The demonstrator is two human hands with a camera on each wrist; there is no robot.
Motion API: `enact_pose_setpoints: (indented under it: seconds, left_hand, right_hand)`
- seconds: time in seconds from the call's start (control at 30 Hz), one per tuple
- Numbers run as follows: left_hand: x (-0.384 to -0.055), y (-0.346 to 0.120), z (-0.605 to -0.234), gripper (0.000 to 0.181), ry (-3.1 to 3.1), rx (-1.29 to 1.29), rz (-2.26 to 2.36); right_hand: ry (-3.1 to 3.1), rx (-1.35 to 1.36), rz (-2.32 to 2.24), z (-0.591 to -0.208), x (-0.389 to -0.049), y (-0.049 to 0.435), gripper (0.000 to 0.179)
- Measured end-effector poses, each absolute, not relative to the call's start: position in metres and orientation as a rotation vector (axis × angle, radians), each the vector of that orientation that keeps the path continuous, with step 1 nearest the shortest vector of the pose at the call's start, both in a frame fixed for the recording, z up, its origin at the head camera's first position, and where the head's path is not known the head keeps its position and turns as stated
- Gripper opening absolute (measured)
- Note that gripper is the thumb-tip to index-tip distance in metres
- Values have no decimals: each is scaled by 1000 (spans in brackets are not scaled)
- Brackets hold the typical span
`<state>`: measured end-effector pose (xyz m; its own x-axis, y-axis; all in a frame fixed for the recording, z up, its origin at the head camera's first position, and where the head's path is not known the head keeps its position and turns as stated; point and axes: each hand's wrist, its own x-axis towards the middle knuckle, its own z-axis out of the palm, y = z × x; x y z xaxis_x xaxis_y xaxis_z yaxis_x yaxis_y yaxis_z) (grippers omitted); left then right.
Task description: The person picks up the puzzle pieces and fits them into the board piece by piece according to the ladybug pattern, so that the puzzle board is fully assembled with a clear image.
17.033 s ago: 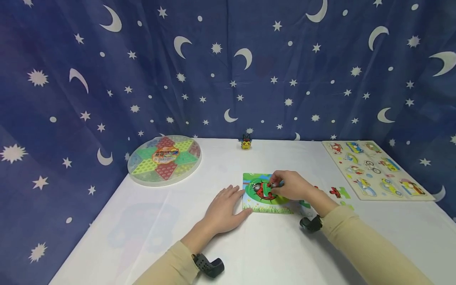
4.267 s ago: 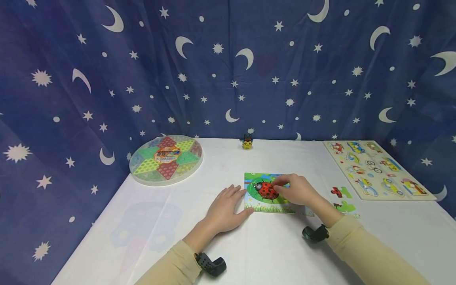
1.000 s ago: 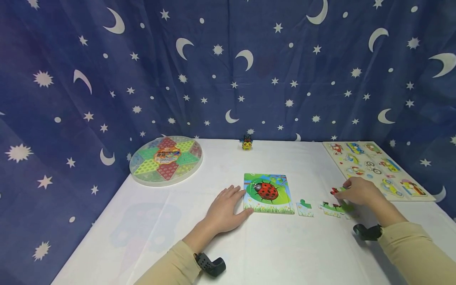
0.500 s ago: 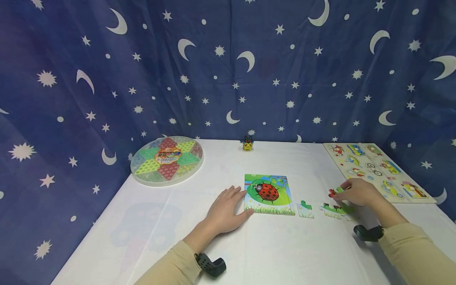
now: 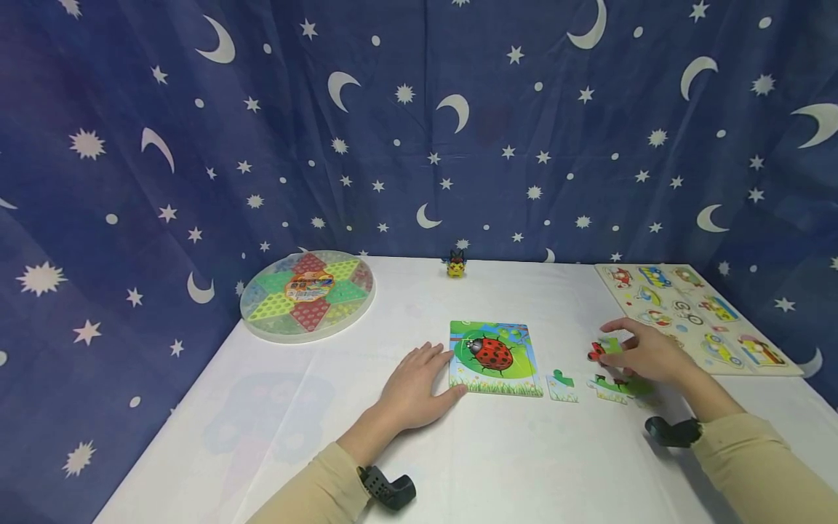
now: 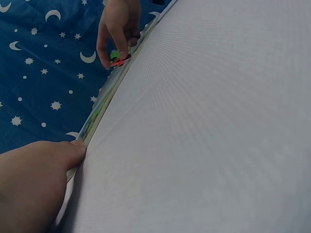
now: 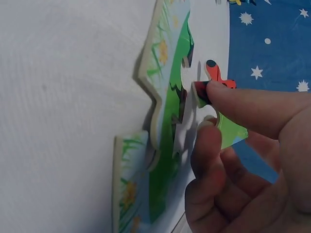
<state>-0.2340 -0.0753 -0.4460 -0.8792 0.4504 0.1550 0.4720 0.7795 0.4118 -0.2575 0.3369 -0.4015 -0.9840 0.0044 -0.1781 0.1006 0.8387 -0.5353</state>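
A square board with a ladybug picture (image 5: pixel 492 353) lies mid-table. My left hand (image 5: pixel 411 389) lies spread at its left side, thumb and fingertips touching its edge; the left wrist view shows the thumb (image 6: pixel 73 153) at that edge. To the right, my right hand (image 5: pixel 651 354) pinches a red-and-green puzzle piece (image 5: pixel 597 352), tilted, with the thumb (image 7: pixel 243 104) on its face in the right wrist view and the index finger stretched out. Right below the hand lie grass-edged puzzle pieces (image 5: pixel 612 397), partly hidden by it. One grass corner piece (image 5: pixel 561 386) lies alone beside the board.
A round Chinese checkers board (image 5: pixel 306 297) stands at the back left. A small yellow-and-black figurine (image 5: pixel 456 266) sits at the back edge. At the back right lies a wooden vehicle puzzle board (image 5: pixel 694 313), close behind my right hand. A starry blue curtain (image 5: pixel 419 131) hangs behind.
Since half a second ago my right hand has shifted slightly left with the piece. Seventeen seconds ago it held a piece over the ladybug board, where the picture looked broken; now it looks whole.
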Motion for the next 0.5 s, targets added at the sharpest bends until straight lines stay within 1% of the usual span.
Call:
enact_pose_setpoints:
  seconds: [0.13,0.2,0.3,0.5]
  left_hand:
    - [-234,-76,-447,67,-2920,-757,-699]
    - [-234,-76,-447,67,-2920,-758,-700]
    - [-234,-76,-447,67,-2918,-761,-698]
    - [-234,-76,-447,67,-2918,-762,-691]
  right_hand:
    - [2833,32,-895,-405,-255,333,48]
    - [2839,21,-902,-406,-255,331,42]
    - [2860,-5,-888,-405,-254,327,41]
    - [2879,-6,-886,-403,-257,318,46]
